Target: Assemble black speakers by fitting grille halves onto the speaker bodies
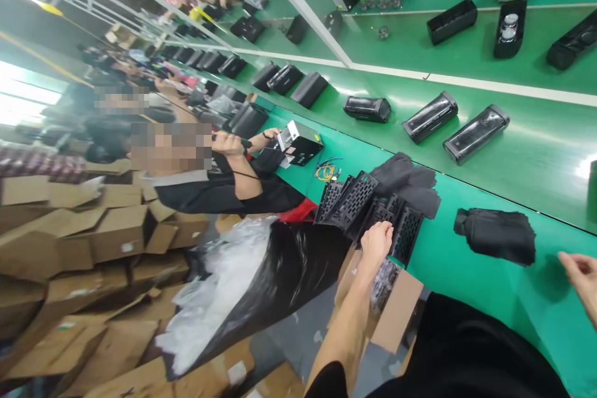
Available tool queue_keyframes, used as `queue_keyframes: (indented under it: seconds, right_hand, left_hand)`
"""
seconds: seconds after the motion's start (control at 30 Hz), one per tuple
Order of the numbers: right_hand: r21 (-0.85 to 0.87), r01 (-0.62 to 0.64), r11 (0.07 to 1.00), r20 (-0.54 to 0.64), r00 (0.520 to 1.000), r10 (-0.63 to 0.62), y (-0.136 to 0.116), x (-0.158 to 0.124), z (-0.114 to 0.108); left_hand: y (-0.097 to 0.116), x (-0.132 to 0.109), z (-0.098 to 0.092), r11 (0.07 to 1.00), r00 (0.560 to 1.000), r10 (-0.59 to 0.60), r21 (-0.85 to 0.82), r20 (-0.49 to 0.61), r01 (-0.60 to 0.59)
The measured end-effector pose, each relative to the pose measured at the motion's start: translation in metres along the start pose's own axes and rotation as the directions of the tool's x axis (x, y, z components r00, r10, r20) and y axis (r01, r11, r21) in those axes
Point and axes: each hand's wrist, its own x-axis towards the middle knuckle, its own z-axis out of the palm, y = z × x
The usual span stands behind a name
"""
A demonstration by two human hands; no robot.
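A hand could pass above the bare green table [441, 255] between the perforated black panels [357, 197] and the separate pile of black sheets [499, 236], also between this pile and the right hand [581, 277]. Around the left hand [377, 240] the room is narrow: panels stand close at both sides, and an open carton [398, 311] is below the wrist.

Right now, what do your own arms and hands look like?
My left hand and right hand wear no gloves. My left forearm is bare, with no watch or bracelet showing, and a black sleeve shows at the bottom edge. The picture cuts off my right arm, so its sleeve is hidden.
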Motion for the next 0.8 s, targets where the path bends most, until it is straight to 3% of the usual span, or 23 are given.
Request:
queue_keyframes:
  seconds: [0.07, 0.2, 0.4, 0.57, 0.6, 0.7, 0.77, 0.8]
  right_hand:
    - [-0.017, -0.016, 1.000, 0.051, 0.999, 0.017, -0.013, -0.008, 0.022]
    - [-0.082, 0.032, 0.996, 0.031, 0.999, -0.030, -0.019, -0.006, 0.048]
    - [-0.152, 0.071, 0.986, 0.067, 0.996, -0.061, -0.026, -0.006, 0.053]
    - [-0.175, 0.122, 0.977, 0.059, 0.992, -0.114, -0.046, -0.018, 0.059]
    - [-0.188, 0.121, 0.975, 0.049, 0.992, -0.113, -0.047, -0.017, 0.062]
    - [-0.223, 0.113, 0.968, 0.027, 0.994, -0.109, -0.048, -0.009, 0.069]
    - [-0.228, 0.117, 0.967, 0.039, 0.993, -0.111, -0.049, -0.005, 0.072]
    - [-0.226, 0.121, 0.967, 0.049, 0.992, -0.113, -0.049, -0.004, 0.072]
  left_hand:
    - [-0.004, 0.003, 0.002, 0.998, 1.000, 0.021, -0.058, -0.016, -0.022]
    - [-0.015, 0.012, -0.001, 0.974, 0.997, 0.038, -0.220, -0.072, -0.053]
    - [-0.027, 0.020, -0.019, 0.864, 0.993, 0.055, -0.493, -0.103, -0.099]
    - [-0.014, 0.004, -0.045, 0.720, 0.985, 0.154, -0.675, -0.072, -0.162]
    - [-0.008, 0.001, -0.049, 0.687, 0.978, 0.174, -0.698, -0.113, -0.203]
    - [0.024, -0.015, -0.048, 0.671, 0.925, 0.362, -0.656, -0.118, -0.346]
    - [0.054, -0.035, -0.034, 0.641, 0.829, 0.556, -0.604, -0.061, -0.474]
    - [0.070, -0.046, -0.021, 0.602, 0.749, 0.662, -0.577, -0.025, -0.552]
